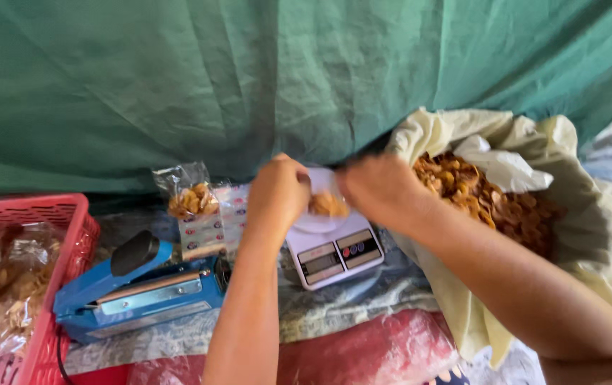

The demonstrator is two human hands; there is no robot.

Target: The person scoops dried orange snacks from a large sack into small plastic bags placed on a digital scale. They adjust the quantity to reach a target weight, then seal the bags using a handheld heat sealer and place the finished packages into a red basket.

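A small clear bag (326, 203) of crisps is held over a white scale (333, 254).
It is pinched by the left hand (277, 191) and right hand (377, 188); the big sack (591, 207) lies at three o'clock.

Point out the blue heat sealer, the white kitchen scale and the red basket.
blue heat sealer (142, 292): head view, on the blue body below the handle.
white kitchen scale (334, 257): head view, on the front panel by the display.
red basket (70, 242): head view, on the right-hand wall.
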